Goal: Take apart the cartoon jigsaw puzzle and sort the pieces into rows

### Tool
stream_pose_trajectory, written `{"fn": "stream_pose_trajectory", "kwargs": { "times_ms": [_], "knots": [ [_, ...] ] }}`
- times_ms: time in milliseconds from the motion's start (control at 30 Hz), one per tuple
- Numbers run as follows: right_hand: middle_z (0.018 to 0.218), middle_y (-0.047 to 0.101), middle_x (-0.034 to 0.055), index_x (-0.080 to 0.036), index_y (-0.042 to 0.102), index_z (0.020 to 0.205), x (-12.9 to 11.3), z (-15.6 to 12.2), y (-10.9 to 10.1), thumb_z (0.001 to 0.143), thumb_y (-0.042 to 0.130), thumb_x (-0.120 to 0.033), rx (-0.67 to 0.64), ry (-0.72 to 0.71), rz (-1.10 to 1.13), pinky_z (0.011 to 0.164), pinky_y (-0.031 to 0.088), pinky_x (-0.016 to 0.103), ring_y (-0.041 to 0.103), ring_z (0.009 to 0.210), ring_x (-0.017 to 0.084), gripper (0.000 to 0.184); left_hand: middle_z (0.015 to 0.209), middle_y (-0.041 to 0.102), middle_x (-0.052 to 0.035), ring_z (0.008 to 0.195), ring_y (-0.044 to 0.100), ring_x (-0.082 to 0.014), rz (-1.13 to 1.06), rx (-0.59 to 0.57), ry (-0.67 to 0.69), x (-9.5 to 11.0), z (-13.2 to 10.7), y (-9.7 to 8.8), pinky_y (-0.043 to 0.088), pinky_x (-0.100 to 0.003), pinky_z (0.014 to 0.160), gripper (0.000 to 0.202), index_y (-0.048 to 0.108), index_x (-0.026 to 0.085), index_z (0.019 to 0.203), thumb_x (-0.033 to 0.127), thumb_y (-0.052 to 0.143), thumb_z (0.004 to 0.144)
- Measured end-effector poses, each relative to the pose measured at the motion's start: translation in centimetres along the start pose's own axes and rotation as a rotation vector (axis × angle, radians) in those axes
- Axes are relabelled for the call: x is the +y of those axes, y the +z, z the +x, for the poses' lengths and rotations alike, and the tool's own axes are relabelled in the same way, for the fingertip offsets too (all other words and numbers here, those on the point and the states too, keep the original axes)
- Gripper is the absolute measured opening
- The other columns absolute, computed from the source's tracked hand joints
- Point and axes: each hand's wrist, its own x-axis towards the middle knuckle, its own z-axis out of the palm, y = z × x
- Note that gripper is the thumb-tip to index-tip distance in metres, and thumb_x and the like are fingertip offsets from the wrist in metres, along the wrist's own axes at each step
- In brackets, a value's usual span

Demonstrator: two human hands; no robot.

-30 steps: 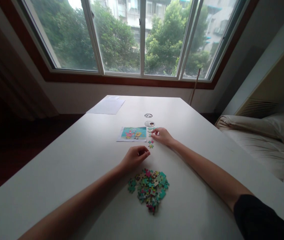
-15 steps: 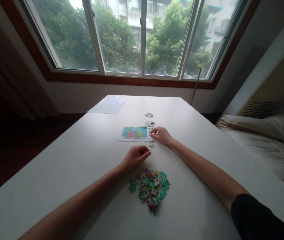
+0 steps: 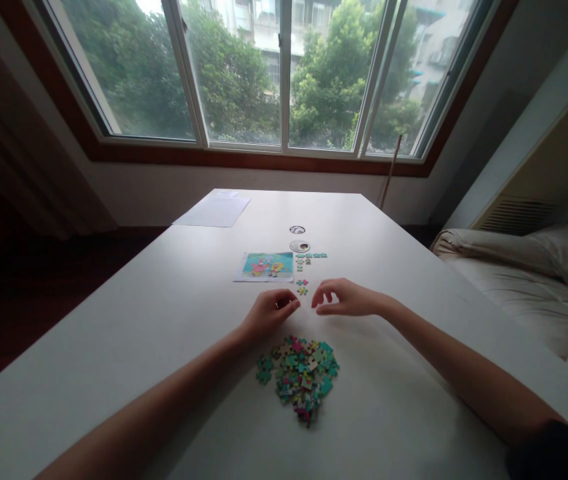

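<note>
My left hand (image 3: 269, 313) rests on the white table (image 3: 394, 347) with its fingers curled and the thumb close to the fingertips. Whether a small piece is inside the pinch, I cannot make out. My right hand (image 3: 345, 298) hovers to its right, fingers apart and bent, nothing visible between them. Below both hands lies a heap of jigsaw pieces (image 3: 307, 373), mostly green with pink and yellow. Beyond the fingertips are a few loose pieces (image 3: 303, 287). A partly assembled strip of puzzle pieces (image 3: 317, 255) sits beside a colourful cartoon picture sheet (image 3: 268, 267).
Two round, flat items, a farther disc (image 3: 297, 229) and a nearer disc (image 3: 300, 246), lie behind the picture. White paper (image 3: 214, 210) is at the table's far left corner. A window (image 3: 284, 80) is ahead, and a padded sofa (image 3: 524, 280) stands at the right.
My right hand has come back from the assembled pieces toward me and slightly right, its fingers spreading and the strip now uncovered. My left hand has stayed in place.
</note>
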Motion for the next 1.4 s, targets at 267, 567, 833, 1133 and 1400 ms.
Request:
{"fn": "stream_pose_trajectory", "kwargs": {
  "times_ms": [267, 567, 833, 1133, 1400],
  "knots": [
    [0.082, 0.055, 0.0035, -0.015, 0.063, 0.085, -1.9, -1.7, 1.1, 0.068, 0.066, -0.036, -0.271, -0.052, -0.008, 0.061, 0.041, 0.020, 0.050, 0.068, 0.010, 0.027, 0.054, 0.045, 0.0039, 0.052, 0.038, -0.0085, 0.004, 0.011, -0.012, -0.1, 0.0, 0.1, 0.029, -0.019, 0.048, 0.022, 0.059, 0.012, 0.067, 0.030, 0.050, 0.077],
    [0.071, 0.052, -0.0013, -0.016, 0.059, 0.092, -1.5, -1.9, 0.2, 0.070, 0.063, -0.026, -0.326, 0.076, -0.053, 0.054, 0.036, 0.018, 0.046, 0.061, 0.008, 0.024, 0.053, 0.046, 0.0038, 0.051, 0.040, -0.0088, 0.007, -0.001, -0.017, 0.0, 0.1, 0.0, 0.030, -0.020, 0.048, 0.023, 0.059, 0.012, 0.068, 0.031, 0.050, 0.077],
    [0.071, 0.051, -0.0022, -0.015, 0.058, 0.082, -1.2, -1.8, 0.4, 0.062, 0.070, -0.030, -0.320, 0.087, -0.104, 0.053, 0.033, 0.017, 0.043, 0.061, 0.008, 0.028, 0.053, 0.045, 0.0038, 0.051, 0.039, -0.0087, -0.001, -0.005, -0.015, 0.0, 0.1, 0.0, 0.030, -0.019, 0.048, 0.024, 0.059, 0.012, 0.068, 0.033, 0.050, 0.077],
    [0.063, 0.053, -0.0022, -0.012, 0.058, 0.074, 0.1, -1.5, -0.1, 0.069, 0.062, -0.032, -0.270, 0.130, 0.227, 0.053, 0.035, 0.019, 0.046, 0.058, 0.008, 0.020, 0.056, 0.051, 0.0019, 0.053, 0.041, -0.0092, 0.026, -0.006, 0.011, 0.2, 0.0, 0.1, 0.031, -0.020, 0.049, 0.024, 0.062, 0.012, 0.070, 0.032, 0.050, 0.077],
    [0.059, 0.050, -0.0036, -0.011, 0.056, 0.071, 0.0, -0.4, 1.7, 0.065, 0.065, -0.039, 0.072, 0.244, 0.598, 0.050, 0.031, 0.020, 0.041, 0.054, 0.006, 0.031, 0.060, 0.056, 0.0002, 0.053, 0.040, -0.0081, -0.025, -0.075, 0.046, 0.4, -0.5, 0.3, 0.030, -0.019, 0.049, 0.020, 0.066, 0.012, 0.078, 0.025, 0.051, 0.076]
  ]
}}
